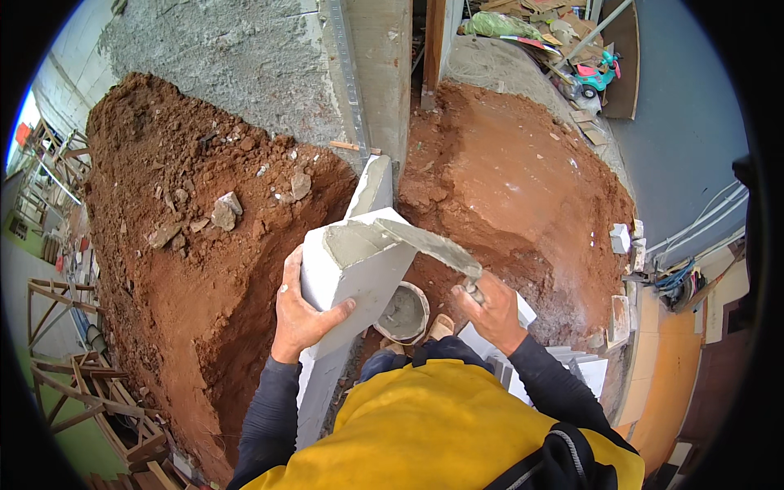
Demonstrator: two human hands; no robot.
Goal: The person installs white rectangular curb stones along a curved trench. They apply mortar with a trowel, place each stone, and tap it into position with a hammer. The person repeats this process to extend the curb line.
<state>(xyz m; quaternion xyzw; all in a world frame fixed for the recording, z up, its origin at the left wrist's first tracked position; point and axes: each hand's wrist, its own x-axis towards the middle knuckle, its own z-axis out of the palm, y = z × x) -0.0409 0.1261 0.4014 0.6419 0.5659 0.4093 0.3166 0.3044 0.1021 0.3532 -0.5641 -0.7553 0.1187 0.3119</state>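
Note:
My left hand (307, 314) grips a white lightweight block (359, 286) by its left side, thumb along the near face. Grey mortar (357, 242) covers part of the block's upper end. In my right hand (493, 312) is a trowel (434, 247), fingers closed round its handle. The trowel's mortar-smeared blade rests on or just over the block's upper right corner; I cannot tell whether it touches. Under the block runs a low row of white blocks (371, 189), with mortar on its far part. A bucket of grey mortar (403, 314) stands below, between block and trowel.
Mounds of red soil (180, 237) with stones flank the row on both sides. A concrete column (377, 82) rises at the far end. More white blocks (588, 371) lie at my right. Wooden frames (90, 392) stand far left; a toy scooter (599, 75) sits back right.

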